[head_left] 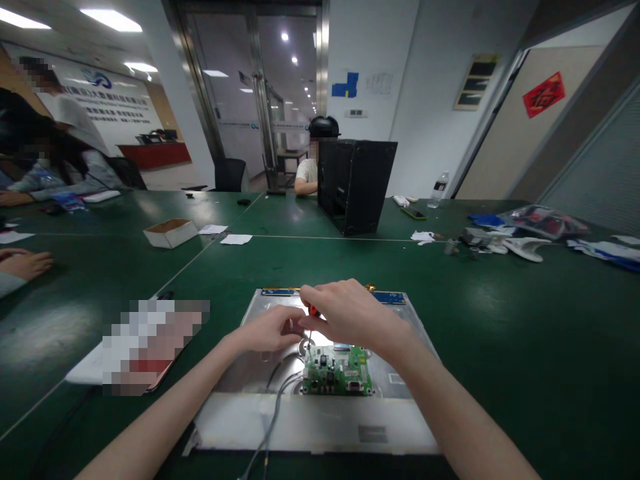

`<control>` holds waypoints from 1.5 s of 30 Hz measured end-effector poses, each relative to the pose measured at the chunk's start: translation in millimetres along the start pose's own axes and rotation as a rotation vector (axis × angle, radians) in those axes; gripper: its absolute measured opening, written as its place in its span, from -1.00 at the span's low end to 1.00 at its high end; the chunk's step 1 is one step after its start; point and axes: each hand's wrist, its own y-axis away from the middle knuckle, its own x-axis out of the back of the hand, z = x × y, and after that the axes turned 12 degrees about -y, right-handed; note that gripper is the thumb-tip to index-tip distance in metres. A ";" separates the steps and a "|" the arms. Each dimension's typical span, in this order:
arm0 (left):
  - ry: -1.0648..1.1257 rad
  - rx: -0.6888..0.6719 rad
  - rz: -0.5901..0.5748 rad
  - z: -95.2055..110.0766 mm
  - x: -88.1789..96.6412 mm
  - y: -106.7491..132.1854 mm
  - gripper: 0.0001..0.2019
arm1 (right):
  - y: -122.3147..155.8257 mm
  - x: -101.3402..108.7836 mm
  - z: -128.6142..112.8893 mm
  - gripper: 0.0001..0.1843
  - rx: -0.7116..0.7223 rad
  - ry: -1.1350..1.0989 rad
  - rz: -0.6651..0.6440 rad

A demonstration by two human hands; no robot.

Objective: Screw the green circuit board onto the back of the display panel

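Observation:
A silver metal panel (280, 420) lies flat on the green table in front of me, with a small green circuit board (339, 373) mounted near its middle. My right hand (350, 313) is closed round a screwdriver with a red handle (313, 311), whose thin shaft points down at the board's top left corner. My left hand (273, 330) sits beside it with fingers pinched near the shaft. Grey cables (277, 400) run from the board towards me.
A blurred flat item (145, 347) lies to the left of the panel. A black computer case (355, 183) stands further back, with a seated person behind it. A small cardboard box (170, 233) is at the left, bags and clutter (525, 233) at the right. Other people sit at far left.

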 end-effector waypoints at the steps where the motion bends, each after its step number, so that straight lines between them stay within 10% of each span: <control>1: 0.011 0.000 0.019 -1.3 -4.6 -1.5 -0.87 | 0.2 0.2 0.3 -0.84 0.011 -0.014 -0.007; 10: 0.096 -0.070 0.121 5.6 -32.9 4.0 -0.80 | 3.0 0.4 -0.3 -0.85 0.024 -0.035 -0.020; 45: 0.000 -0.091 0.190 11.9 -35.7 6.7 -0.80 | -4.8 -5.0 -3.0 -0.84 0.002 0.041 0.013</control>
